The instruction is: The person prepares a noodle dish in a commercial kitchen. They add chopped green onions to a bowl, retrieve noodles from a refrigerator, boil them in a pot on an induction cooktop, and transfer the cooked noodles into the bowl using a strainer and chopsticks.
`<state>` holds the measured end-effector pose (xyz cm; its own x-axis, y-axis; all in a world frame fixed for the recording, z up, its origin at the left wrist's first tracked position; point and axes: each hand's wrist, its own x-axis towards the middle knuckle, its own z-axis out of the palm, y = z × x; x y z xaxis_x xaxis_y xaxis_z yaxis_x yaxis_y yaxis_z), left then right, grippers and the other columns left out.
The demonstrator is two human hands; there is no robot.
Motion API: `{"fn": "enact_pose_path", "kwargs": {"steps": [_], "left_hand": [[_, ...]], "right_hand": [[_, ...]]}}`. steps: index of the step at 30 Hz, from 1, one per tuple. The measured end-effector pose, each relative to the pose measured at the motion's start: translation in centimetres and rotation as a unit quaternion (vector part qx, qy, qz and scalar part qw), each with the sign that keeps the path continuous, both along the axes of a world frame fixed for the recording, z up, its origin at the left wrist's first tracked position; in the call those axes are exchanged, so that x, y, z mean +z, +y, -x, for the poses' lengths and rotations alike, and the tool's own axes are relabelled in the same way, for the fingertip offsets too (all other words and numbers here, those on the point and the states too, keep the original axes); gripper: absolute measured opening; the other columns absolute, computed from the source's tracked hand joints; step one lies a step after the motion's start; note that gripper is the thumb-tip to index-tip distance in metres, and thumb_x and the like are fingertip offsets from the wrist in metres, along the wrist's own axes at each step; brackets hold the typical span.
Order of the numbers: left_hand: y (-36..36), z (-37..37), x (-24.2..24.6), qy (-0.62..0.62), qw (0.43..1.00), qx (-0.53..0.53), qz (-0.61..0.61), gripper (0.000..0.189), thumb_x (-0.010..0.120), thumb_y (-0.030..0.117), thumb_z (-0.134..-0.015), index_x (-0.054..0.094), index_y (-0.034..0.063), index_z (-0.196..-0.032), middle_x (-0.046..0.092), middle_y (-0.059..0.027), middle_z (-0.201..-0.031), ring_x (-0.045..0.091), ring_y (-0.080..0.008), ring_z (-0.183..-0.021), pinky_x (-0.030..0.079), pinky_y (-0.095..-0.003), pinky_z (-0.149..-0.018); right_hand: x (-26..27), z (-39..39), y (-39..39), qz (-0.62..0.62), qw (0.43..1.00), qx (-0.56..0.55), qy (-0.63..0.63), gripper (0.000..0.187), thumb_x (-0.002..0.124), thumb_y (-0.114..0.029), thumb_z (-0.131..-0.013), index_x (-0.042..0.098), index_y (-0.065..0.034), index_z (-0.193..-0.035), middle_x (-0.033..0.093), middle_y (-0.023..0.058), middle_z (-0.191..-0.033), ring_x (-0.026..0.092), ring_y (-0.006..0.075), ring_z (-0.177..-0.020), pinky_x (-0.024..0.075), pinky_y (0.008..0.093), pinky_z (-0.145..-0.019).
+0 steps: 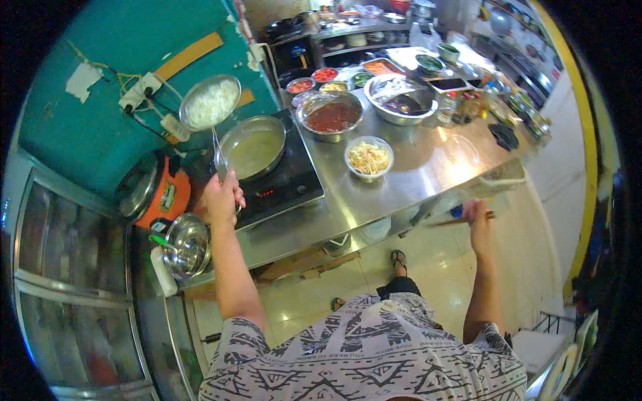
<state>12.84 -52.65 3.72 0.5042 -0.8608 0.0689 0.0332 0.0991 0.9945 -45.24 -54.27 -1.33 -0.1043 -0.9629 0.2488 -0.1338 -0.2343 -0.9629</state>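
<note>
In my left hand (223, 195) is the handle of a metal strainer ladle (210, 103), raised above the far left side of a pan. Pale white food, perhaps noodles, fills the ladle. The pan (253, 148) holds cloudy yellowish liquid and stands on a black induction cooktop (301, 189) with lit red digits. My right hand (479, 213) is out past the counter's front edge, closed around thin brown sticks, likely chopsticks, blurred. A plastic bowl of shredded vegetables with noodle-like strands (369, 158) sits right of the cooktop.
Behind stand a bowl of red sauce (333, 119), a large steel bowl (401, 118) and several small ingredient bowls. Bottles (446, 108) are farther right. An orange cooker (165, 195) and steel bowls (188, 245) are at left. A bin (501, 178) hangs near the counter's right front.
</note>
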Motion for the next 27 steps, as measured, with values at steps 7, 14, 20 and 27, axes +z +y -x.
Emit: {"fn": "enact_pose_path", "kwargs": {"steps": [7,14,20,27], "left_hand": [[0.1,3.6,0.4,0.004,0.998,0.067,-0.006,0.018,0.062,0.018,-0.101,0.056,0.0028,-0.109,0.048,0.0006,-0.068,0.046,-0.0088,-0.046,0.041,-0.0262,-0.038],[-4.2,13.8,-9.0,0.050,0.969,0.225,-0.094,0.020,0.064,0.021,-0.100,0.054,0.0064,-0.090,0.047,0.0007,-0.063,0.046,-0.0091,-0.043,0.040,-0.0280,-0.036],[-7.1,16.9,-6.7,-0.041,0.956,0.290,-0.019,0.018,0.061,0.021,-0.102,0.056,0.0045,-0.099,0.048,-0.0001,-0.063,0.047,-0.0101,-0.045,0.043,-0.0277,-0.038],[-7.5,20.0,-6.5,0.149,0.953,0.262,-0.040,0.015,0.062,0.015,-0.100,0.055,0.0067,-0.110,0.047,0.0004,-0.065,0.046,-0.0098,-0.048,0.043,-0.0298,-0.040]], "right_hand": [[1.5,0.8,-12.1,-0.004,0.936,0.146,-0.320,0.059,0.032,-0.063,-0.105,0.042,-0.0119,-0.078,0.053,0.0072,-0.083,0.043,0.0139,-0.055,0.0374,0.0276,-0.050],[-1.7,3.1,-24.6,-0.098,0.855,0.284,-0.421,0.053,0.035,-0.055,-0.108,0.041,-0.0137,-0.075,0.052,0.0057,-0.088,0.047,0.0166,-0.073,0.0414,0.0323,-0.061],[-0.1,3.5,-32.3,-0.111,0.856,0.316,-0.394,0.050,0.039,-0.054,-0.107,0.037,-0.0162,-0.075,0.049,0.0019,-0.085,0.043,0.0149,-0.075,0.0355,0.0313,-0.064],[-1.4,2.7,-33.5,-0.158,0.835,0.316,-0.421,0.050,0.042,-0.053,-0.107,0.036,-0.0164,-0.074,0.049,0.0018,-0.082,0.043,0.0140,-0.073,0.0347,0.0301,-0.062]]}}
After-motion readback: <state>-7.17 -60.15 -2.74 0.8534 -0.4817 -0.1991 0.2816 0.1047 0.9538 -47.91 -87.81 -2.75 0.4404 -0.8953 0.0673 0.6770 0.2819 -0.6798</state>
